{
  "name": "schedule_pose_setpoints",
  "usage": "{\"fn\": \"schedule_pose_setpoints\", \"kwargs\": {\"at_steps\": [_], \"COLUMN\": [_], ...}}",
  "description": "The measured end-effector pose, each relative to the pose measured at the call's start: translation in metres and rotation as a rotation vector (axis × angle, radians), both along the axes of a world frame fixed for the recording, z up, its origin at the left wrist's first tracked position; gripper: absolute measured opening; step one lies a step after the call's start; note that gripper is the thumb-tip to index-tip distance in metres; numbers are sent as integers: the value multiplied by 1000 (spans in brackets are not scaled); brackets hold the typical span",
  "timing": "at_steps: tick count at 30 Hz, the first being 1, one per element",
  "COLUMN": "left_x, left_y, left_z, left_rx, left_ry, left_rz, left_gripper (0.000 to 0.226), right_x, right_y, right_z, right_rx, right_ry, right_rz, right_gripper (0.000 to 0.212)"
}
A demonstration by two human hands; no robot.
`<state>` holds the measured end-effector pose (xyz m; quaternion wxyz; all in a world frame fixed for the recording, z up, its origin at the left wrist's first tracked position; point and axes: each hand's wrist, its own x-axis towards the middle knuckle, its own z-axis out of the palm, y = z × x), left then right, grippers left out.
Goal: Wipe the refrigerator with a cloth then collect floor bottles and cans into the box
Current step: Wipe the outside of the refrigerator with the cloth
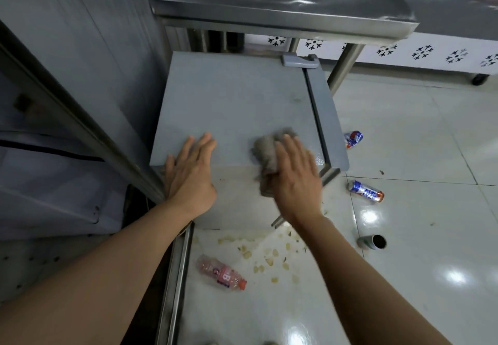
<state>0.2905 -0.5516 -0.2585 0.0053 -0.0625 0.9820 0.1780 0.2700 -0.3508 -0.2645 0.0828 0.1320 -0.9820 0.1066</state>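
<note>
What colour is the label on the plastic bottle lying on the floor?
Pink, on the plastic bottle, seen in the head view.

Even indoor light, glare spots on floor tiles [431, 236], wide-angle edge bending

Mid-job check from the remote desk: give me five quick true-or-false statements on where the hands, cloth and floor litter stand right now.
1. The right hand presses a grey cloth on the refrigerator top. True.
2. The left hand holds a can. False: it lies flat on the refrigerator top, holding nothing.
3. A pink bottle lies on the floor. True.
4. All the cans are already boxed. False: three cans, including an open dark can, lie on the floor.
5. The floor is free of scraps. False: pale scraps lie scattered on it.
</note>
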Motion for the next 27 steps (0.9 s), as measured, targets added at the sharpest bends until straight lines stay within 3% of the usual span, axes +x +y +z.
{"fn": "schedule_pose_setpoints", "kwargs": {"at_steps": [4, 12, 27], "left_x": [3, 3, -3], "left_y": [6, 13, 19], "left_z": [-4, -14, -56], "left_rx": [-77, -157, -168], "left_ry": [21, 67, 635], "left_rz": [7, 58, 113], "left_gripper": [88, 84, 66], "right_x": [-4, -7, -25], "right_y": [70, 61, 57], "right_z": [-5, -29, -60], "right_rx": [72, -106, -282], "right_ry": [48, 257, 668], "right_rz": [-128, -157, -90], "right_gripper": [60, 54, 54]}}
